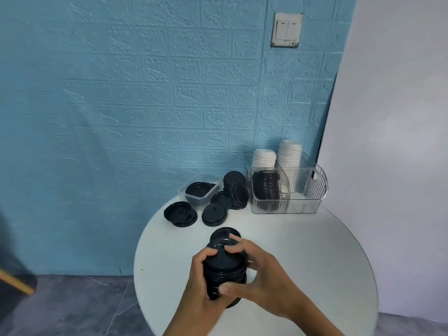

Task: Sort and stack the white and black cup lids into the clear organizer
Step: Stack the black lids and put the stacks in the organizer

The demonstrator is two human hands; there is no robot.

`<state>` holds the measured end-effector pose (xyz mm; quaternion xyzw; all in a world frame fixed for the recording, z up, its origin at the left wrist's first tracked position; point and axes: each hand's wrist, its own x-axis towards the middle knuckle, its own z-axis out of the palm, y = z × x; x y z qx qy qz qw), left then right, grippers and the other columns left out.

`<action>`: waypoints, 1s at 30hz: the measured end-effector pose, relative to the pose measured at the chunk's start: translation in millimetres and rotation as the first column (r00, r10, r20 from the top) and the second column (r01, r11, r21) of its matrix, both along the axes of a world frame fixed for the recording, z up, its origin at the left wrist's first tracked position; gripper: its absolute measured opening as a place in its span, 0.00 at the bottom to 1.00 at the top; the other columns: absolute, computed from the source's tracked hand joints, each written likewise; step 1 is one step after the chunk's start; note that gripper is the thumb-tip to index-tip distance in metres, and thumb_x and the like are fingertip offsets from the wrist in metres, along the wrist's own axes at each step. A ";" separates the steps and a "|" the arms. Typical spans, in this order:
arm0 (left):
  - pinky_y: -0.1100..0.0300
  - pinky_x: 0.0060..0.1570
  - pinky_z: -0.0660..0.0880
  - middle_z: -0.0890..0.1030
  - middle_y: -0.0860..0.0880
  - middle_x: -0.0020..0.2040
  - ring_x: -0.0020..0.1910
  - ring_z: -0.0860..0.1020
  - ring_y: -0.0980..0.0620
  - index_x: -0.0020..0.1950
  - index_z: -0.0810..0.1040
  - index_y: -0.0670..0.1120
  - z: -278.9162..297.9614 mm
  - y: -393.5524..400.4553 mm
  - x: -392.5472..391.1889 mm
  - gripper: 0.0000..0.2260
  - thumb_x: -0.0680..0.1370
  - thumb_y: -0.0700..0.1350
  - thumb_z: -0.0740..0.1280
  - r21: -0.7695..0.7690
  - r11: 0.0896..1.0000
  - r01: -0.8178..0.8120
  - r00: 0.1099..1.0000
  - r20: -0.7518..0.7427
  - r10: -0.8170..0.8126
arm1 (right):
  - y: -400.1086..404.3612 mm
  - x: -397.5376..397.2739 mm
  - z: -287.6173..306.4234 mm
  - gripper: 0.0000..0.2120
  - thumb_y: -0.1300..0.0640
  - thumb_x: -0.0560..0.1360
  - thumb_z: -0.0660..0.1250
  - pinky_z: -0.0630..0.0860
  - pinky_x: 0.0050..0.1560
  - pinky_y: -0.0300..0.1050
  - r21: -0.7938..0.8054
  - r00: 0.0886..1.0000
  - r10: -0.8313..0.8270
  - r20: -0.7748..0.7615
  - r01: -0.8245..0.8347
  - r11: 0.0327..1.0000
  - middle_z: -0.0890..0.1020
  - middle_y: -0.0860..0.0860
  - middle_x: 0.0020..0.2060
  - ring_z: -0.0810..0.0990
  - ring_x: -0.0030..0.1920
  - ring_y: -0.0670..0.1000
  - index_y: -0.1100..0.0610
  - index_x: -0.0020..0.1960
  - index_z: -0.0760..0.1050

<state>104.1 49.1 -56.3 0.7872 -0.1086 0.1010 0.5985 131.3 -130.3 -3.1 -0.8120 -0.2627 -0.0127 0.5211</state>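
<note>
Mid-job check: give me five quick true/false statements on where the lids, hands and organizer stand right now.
1. Both hands grip one stack of black lids. True: left hand, right hand.
2. The clear organizer holds only white lids. False: black lids sit in its front left compartment.
3. Two white lid stacks stand in the organizer. True.
4. No loose black lids remain on the table. False: several loose lids lie left of the organizer.
5. The small plastic tub holds white lids. False: black.
</note>
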 end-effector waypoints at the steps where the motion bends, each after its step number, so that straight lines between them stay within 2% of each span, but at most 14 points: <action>1: 0.64 0.53 0.80 0.72 0.49 0.69 0.63 0.78 0.58 0.69 0.63 0.57 -1.2 -0.2 0.6 0.38 0.64 0.54 0.79 0.010 1.000 -0.003 1.000 0.004 0.003 | -0.1 -0.2 -0.4 0.29 0.39 0.65 0.81 0.73 0.70 0.46 0.008 1.000 0.001 0.008 -0.001 1.000 0.72 0.37 0.71 0.71 0.72 0.41 0.36 0.62 0.74; 3: 0.61 0.58 0.79 0.71 0.49 0.71 0.66 0.78 0.55 0.70 0.62 0.60 -3.0 -1.3 0.2 0.42 0.63 0.54 0.82 0.024 1.000 -0.007 1.000 0.028 0.006 | -0.1 0.3 -0.5 0.28 0.42 0.65 0.81 0.73 0.69 0.45 0.005 1.000 -0.006 0.027 0.005 1.000 0.74 0.38 0.68 0.72 0.71 0.42 0.37 0.62 0.75; 5: 0.63 0.63 0.76 0.67 0.52 0.74 0.71 0.74 0.54 0.72 0.62 0.61 -5.2 -2.3 -0.7 0.46 0.60 0.55 0.84 0.050 0.998 -0.035 0.997 0.067 0.032 | 0.3 0.6 -2.5 0.27 0.46 0.66 0.81 0.74 0.68 0.45 0.014 1.000 -0.004 0.025 0.004 1.000 0.75 0.38 0.66 0.75 0.68 0.44 0.39 0.62 0.76; 8: 0.67 0.61 0.75 0.68 0.58 0.74 0.70 0.75 0.58 0.74 0.60 0.68 -1.9 -2.6 -3.6 0.47 0.62 0.57 0.82 0.074 0.996 -0.052 0.992 0.114 0.043 | 1.7 -0.8 -6.4 0.28 0.49 0.67 0.81 0.73 0.67 0.42 0.031 0.999 0.001 0.033 -0.002 1.000 0.74 0.39 0.67 0.74 0.68 0.45 0.41 0.64 0.76; 10: 0.68 0.58 0.76 0.73 0.57 0.71 0.66 0.77 0.60 0.69 0.62 0.74 0.9 -2.2 -4.5 0.41 0.63 0.59 0.81 0.095 0.994 -0.062 0.990 0.130 0.049 | 0.6 -0.4 -6.5 0.29 0.48 0.68 0.81 0.72 0.68 0.40 0.032 0.999 0.040 0.025 -0.041 0.999 0.73 0.40 0.68 0.73 0.70 0.45 0.42 0.66 0.75; 12: 0.68 0.55 0.76 0.75 0.55 0.68 0.64 0.78 0.59 0.63 0.65 0.75 1.9 -2.9 -4.5 0.36 0.62 0.59 0.80 0.091 0.993 -0.080 0.990 0.120 0.069 | -5.6 4.6 -2.0 0.29 0.48 0.69 0.81 0.72 0.69 0.41 0.062 0.988 0.136 -0.069 -0.132 0.989 0.74 0.43 0.69 0.74 0.70 0.47 0.43 0.67 0.75; 14: 0.70 0.54 0.74 0.76 0.55 0.66 0.63 0.78 0.59 0.62 0.66 0.73 1.4 -4.0 -4.0 0.35 0.60 0.59 0.80 0.083 0.992 -0.090 0.991 0.101 0.082 | -13.8 15.6 6.6 0.27 0.49 0.71 0.79 0.75 0.66 0.44 0.174 0.954 0.205 -0.218 -0.169 0.970 0.77 0.44 0.67 0.78 0.66 0.49 0.44 0.67 0.76; 16: 0.71 0.54 0.72 0.76 0.56 0.65 0.63 0.77 0.58 0.62 0.66 0.72 -0.5 -4.2 -3.2 0.36 0.59 0.58 0.80 0.093 0.991 -0.095 0.991 0.101 0.085 | -17.4 33.8 11.3 0.21 0.50 0.74 0.76 0.78 0.61 0.42 0.245 0.951 0.116 -0.287 -0.044 0.969 0.79 0.43 0.65 0.81 0.62 0.49 0.44 0.65 0.78; 18: 0.72 0.54 0.72 0.76 0.57 0.65 0.63 0.77 0.58 0.62 0.67 0.72 -1.9 -3.8 -2.9 0.36 0.59 0.57 0.81 0.096 0.991 -0.095 0.991 0.104 0.085 | -16.9 54.8 10.0 0.17 0.60 0.78 0.70 0.77 0.59 0.37 0.118 0.974 -0.077 -0.214 0.104 0.988 0.79 0.43 0.64 0.80 0.61 0.50 0.44 0.63 0.79; 20: 0.71 0.55 0.72 0.75 0.60 0.63 0.63 0.77 0.57 0.62 0.67 0.71 -2.6 -3.2 -2.9 0.37 0.60 0.56 0.82 0.095 0.991 -0.098 0.989 0.118 0.087 | -12.6 71.4 6.5 0.23 0.67 0.77 0.69 0.72 0.62 0.34 -0.095 0.990 -0.127 -0.066 0.121 0.988 0.76 0.43 0.65 0.75 0.64 0.48 0.45 0.65 0.77; 22: 0.71 0.54 0.72 0.75 0.63 0.63 0.63 0.77 0.58 0.62 0.67 0.71 -2.1 -3.3 -3.4 0.37 0.59 0.56 0.82 0.104 0.989 -0.102 0.987 0.131 0.088 | -7.4 83.5 -0.5 0.25 0.64 0.76 0.72 0.67 0.71 0.41 -0.268 0.999 -0.050 0.004 0.049 0.962 0.73 0.47 0.69 0.71 0.69 0.47 0.48 0.70 0.75; 24: 0.71 0.54 0.73 0.75 0.62 0.64 0.63 0.77 0.59 0.62 0.67 0.71 -1.4 -3.6 -3.8 0.37 0.59 0.56 0.81 0.116 0.987 -0.109 0.986 0.135 0.093 | -3.1 91.4 -6.2 0.28 0.59 0.75 0.74 0.60 0.77 0.50 -0.395 1.000 0.012 0.005 -0.009 0.919 0.68 0.48 0.74 0.66 0.75 0.49 0.46 0.73 0.72; 28: 0.70 0.53 0.74 0.76 0.60 0.65 0.63 0.77 0.59 0.62 0.66 0.71 -1.0 -3.5 -2.4 0.38 0.59 0.56 0.81 0.126 0.984 -0.125 0.985 0.137 0.107 | 4.4 100.9 -11.7 0.29 0.55 0.76 0.72 0.58 0.77 0.53 -0.558 0.991 0.090 0.094 -0.022 0.829 0.61 0.46 0.79 0.62 0.77 0.51 0.42 0.74 0.70; 30: 0.69 0.54 0.74 0.75 0.62 0.64 0.63 0.77 0.59 0.63 0.67 0.71 -1.9 -3.2 -1.6 0.38 0.59 0.55 0.82 0.122 0.984 -0.132 0.985 0.131 0.116 | 5.4 103.6 -13.4 0.26 0.54 0.77 0.71 0.59 0.77 0.52 -0.603 0.985 0.132 0.112 -0.038 0.797 0.64 0.47 0.78 0.62 0.77 0.49 0.42 0.73 0.72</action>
